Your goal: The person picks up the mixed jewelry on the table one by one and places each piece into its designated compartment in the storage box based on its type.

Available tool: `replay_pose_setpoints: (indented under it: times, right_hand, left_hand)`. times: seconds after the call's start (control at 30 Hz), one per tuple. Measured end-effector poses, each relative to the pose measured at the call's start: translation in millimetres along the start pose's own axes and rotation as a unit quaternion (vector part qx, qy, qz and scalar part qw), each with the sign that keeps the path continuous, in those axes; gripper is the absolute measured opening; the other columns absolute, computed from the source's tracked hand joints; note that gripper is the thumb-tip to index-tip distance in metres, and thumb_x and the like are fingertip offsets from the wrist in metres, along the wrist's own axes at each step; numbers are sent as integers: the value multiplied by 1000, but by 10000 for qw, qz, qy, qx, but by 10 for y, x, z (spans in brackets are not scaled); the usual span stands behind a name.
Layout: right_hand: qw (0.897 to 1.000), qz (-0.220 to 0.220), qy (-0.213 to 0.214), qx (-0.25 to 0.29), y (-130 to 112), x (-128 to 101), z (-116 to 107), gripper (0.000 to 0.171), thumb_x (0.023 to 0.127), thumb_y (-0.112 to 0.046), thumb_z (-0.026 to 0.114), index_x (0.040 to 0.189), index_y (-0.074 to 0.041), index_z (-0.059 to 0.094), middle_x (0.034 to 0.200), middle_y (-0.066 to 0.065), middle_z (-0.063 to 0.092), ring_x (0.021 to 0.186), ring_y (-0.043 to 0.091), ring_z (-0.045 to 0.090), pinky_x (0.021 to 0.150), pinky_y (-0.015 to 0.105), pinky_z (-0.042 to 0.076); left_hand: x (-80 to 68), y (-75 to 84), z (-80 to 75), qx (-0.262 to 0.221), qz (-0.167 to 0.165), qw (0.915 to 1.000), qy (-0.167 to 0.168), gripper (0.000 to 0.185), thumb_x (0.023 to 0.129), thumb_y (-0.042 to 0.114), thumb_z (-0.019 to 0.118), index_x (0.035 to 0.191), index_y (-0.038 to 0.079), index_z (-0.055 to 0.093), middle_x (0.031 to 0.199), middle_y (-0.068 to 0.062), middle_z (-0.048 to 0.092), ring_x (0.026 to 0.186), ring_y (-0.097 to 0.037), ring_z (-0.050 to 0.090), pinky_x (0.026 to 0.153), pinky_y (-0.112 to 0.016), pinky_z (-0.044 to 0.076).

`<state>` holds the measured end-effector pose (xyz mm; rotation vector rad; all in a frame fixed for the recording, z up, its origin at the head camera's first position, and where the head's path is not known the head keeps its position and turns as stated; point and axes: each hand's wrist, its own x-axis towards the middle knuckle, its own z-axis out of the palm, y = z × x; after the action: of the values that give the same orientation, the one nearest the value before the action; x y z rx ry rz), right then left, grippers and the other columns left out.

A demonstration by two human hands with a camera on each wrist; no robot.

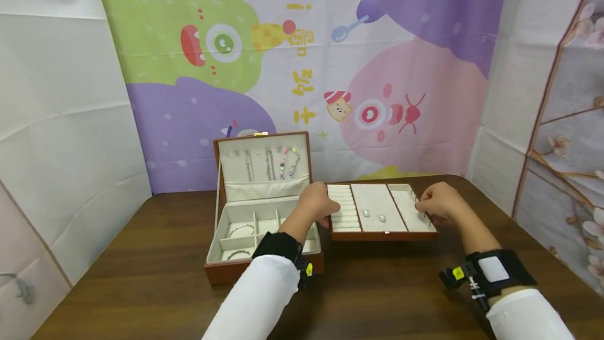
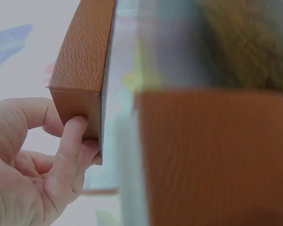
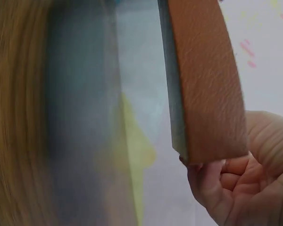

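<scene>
Both hands hold a brown-edged jewelry tray (image 1: 373,198) by its two ends, raised over the table to the right of the jewelry box (image 1: 226,274). My left hand (image 1: 317,203) grips the end beside the cream ring rolls (image 1: 346,222); in the left wrist view its fingers curl under the tray corner (image 2: 80,52). At the opposite end, my right hand (image 1: 441,203) pinches the side wall, thumb over the rim. Two round pearly studs (image 1: 382,218) sit on the middle panel. Thin metal pieces hang along the right compartment's edge.
The box's lid (image 1: 236,190) stands raised, with several necklaces (image 1: 270,164) hanging inside. Bracelets (image 1: 241,229) lie in its lower compartments, partly behind my left forearm. A dark wooden table (image 1: 377,298) reaches back to a cartoon-print curtain (image 1: 302,67).
</scene>
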<state>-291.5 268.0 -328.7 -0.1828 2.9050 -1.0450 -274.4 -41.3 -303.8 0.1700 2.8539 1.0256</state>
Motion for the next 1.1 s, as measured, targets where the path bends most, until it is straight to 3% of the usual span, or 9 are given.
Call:
replay_pose_setpoints:
  times: [0.13,0.17,0.27,0.4,0.5,0.57,0.7,0.87,1.1]
  right_hand:
    - [9991,-264,337,50,-165,-56,68,18,79,-13,64,63,-7,60,56,-2,50,50,14,47,47,29,39]
    - [9986,-322,417,21,-213,-65,93,18,79,-14,64,63,-6,61,56,-2,51,50,14,47,48,29,39]
    - [9976,-394,567,38,-357,-85,184,16,80,-15,65,68,-5,66,61,0,57,55,15,50,52,30,43]
    - [9966,-438,675,170,-512,-69,356,16,81,-16,66,71,-4,69,64,2,62,57,16,54,56,30,46]
    - [9957,-461,722,361,-626,-48,478,15,80,-16,67,75,-2,70,66,3,63,59,18,58,57,31,50]
    - [9950,-484,698,520,-701,-36,545,15,80,-15,67,78,-1,71,69,5,65,60,20,61,59,34,53]
    - [9938,-506,633,757,-844,-8,641,16,80,-14,67,81,0,72,71,7,67,60,23,66,62,41,57]
    - [9945,-508,666,633,-1008,48,730,15,80,-17,67,76,-4,72,66,6,67,62,29,69,60,36,55]
    - [9937,-565,596,765,-1218,84,851,17,81,-18,67,82,-2,73,77,8,70,64,28,70,61,38,55]
  left_hand:
    - [-111,-144,-195,-566,186,9981,150,55,86,12,64,136,-7,49,137,-26,50,49,-21,66,72,-34,56]
    - [-135,-182,-239,-651,210,9975,198,57,86,11,63,138,-6,48,140,-24,49,49,-21,66,68,-32,56]
    - [-220,-299,-352,-760,237,9962,352,54,84,9,61,136,-5,52,114,-22,64,48,-21,65,57,-29,50]
    - [-335,-502,-441,-1175,158,9916,521,53,84,6,61,135,-4,53,96,-19,65,54,-23,66,49,-30,51]
    - [-428,-657,-493,-1553,87,9856,656,52,85,5,62,136,-5,52,115,-20,62,65,-25,65,56,-37,57]
    - [-485,-743,-537,-1713,32,9824,738,51,86,4,62,136,-4,53,118,-22,61,69,-26,66,58,-40,58]
    - [-575,-873,-634,-1787,57,9797,907,49,86,3,62,134,-4,54,118,-24,61,66,-25,68,57,-40,58]
    - [-627,-974,-782,-1622,-24,9823,934,48,87,5,61,134,-3,54,118,-25,63,62,-24,68,58,-37,58]
    - [-682,-1166,-1015,-1855,-27,9799,733,47,91,4,58,137,-4,51,119,-26,60,81,-27,65,61,-38,58]
